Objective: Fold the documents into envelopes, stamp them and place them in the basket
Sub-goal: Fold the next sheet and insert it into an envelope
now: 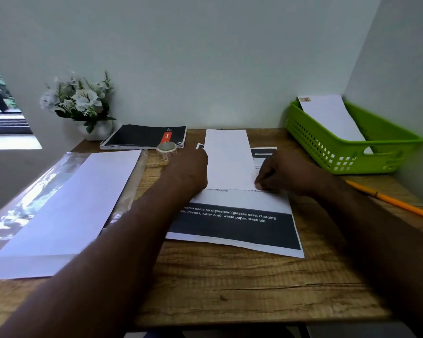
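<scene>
Green plastic basket [327, 147] at the desk's far right corner, against both walls; one white envelope [332, 118] leans inside it, a stamp on its upper corner. Clear plastic sleeve [47, 181] at left holds a stack of blank envelopes [66, 211], its near end overhanging the desk edge. Centre: printed document [235, 223] lies flat, a narrow white envelope [227, 157] on top of it. Left hand [188, 172] rests at that envelope's left edge, fingers hidden; cannot tell the grip. Right hand [281, 174] curled, fingertips seemingly pinching the envelope's near right corner. Tape roll [166, 150] just beyond the left hand; notebook [144, 137] behind it. Pencil [391, 201] near the right edge. Bare wooden desk [230, 289] in front of the document.
</scene>
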A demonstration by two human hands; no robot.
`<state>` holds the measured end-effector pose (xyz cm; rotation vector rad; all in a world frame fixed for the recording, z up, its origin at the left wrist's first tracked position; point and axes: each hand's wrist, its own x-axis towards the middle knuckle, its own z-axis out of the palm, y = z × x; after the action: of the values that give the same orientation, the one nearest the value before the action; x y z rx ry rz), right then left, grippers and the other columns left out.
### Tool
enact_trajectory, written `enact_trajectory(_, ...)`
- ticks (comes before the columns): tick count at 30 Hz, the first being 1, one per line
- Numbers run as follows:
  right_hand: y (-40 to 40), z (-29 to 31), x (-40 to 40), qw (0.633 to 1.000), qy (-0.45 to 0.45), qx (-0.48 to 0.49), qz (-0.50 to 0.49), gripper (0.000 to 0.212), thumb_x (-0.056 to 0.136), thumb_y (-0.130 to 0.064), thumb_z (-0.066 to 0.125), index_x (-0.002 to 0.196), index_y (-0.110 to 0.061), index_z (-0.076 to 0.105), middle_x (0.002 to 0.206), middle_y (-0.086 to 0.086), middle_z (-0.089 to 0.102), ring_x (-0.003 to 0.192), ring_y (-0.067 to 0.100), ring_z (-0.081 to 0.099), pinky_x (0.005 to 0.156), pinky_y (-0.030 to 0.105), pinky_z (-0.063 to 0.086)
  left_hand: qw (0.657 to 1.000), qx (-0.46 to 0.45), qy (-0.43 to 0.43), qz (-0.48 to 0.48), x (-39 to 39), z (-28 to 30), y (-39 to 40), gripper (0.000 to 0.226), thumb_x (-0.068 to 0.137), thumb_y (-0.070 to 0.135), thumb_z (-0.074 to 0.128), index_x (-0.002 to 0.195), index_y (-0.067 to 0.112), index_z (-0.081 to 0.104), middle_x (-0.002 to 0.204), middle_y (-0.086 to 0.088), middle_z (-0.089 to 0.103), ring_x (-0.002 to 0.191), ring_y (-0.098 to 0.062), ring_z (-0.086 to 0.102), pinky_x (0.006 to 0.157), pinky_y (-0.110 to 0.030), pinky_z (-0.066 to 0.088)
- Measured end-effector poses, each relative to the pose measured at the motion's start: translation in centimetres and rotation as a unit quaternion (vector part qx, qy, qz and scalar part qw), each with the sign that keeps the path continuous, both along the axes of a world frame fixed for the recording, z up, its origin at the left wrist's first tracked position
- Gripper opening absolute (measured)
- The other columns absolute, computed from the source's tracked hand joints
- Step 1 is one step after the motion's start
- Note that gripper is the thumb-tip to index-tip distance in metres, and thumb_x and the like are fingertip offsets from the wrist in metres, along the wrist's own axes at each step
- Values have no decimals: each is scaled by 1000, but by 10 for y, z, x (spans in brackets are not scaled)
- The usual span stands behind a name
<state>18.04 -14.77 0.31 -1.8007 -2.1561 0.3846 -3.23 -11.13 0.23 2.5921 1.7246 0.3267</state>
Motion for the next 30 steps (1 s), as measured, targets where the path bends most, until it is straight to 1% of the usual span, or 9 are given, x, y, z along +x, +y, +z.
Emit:
enact_trajectory(3,-1,-7,5,999,7,52,15,8,80,-16,74,85,-10,76,74,-4,71,65,1,60,60,11,39,997,37,-55,-29,4,-3,5,11,82,6,57,87,6,66,100,-11,68,93,-28,63,77,-34,53)
enact_trajectory(5,2,-12,2,994,20,95,55,20,80,-16,75,98,-10,74,91,3,69,75,8,59,66,9,40,989,17,-118,-87,11,-2,3,16,84,9,60,93,8,74,101,-6,71,96,-21,63,82,-28,49)
enact_trajectory(7,6,-18,-7,988,19,106,112,18,81,-12,73,98,-11,75,94,3,67,75,6,58,67,6,40,980,-19,-144,-132,18,-2,-3,17,83,8,62,93,11,76,98,-3,73,92,-18,65,79,-23,47)
enact_trajectory(14,17,-21,-8,982,-22,80,170,15,81,-8,72,93,-15,77,96,0,71,80,7,60,67,0,35,986,-66,-101,-118,16,-5,3,10,79,6,68,86,5,76,91,-10,73,85,-22,66,75,-25,49)
enact_trajectory(19,9,-19,21,986,36,83,141,11,78,-11,77,88,-13,78,91,-3,71,86,2,62,75,12,45,994,-62,-38,-79,-5,0,13,7,78,2,67,79,-2,72,83,-15,71,78,-26,66,68,-32,53)
enact_trajectory(22,8,-19,22,985,33,88,147,10,78,-11,77,88,-15,78,90,-5,71,85,-5,61,76,9,44,994,-46,-26,-93,-6,-1,13,7,79,6,64,74,3,69,83,-11,71,78,-24,65,70,-32,53)
enact_trajectory(24,9,-18,21,984,19,94,151,10,79,-15,76,89,-16,77,92,-4,72,85,1,62,78,16,47,993,-37,-41,-108,-2,-2,12,7,80,15,68,80,10,72,88,-4,71,82,-19,63,74,-30,52)
enact_trajectory(27,12,-15,21,982,-17,97,160,12,80,-20,75,91,-16,77,95,-3,72,86,9,65,82,31,51,988,-49,-54,-134,4,-2,9,16,81,28,72,86,13,73,89,2,69,84,-15,62,70,-23,44)
enact_trajectory(30,15,-12,19,979,-60,91,173,14,82,-24,73,93,-17,77,97,-2,72,87,11,65,81,31,51,984,-53,-69,-153,7,-2,6,25,82,29,73,98,11,74,98,0,70,91,-15,63,78,-27,49)
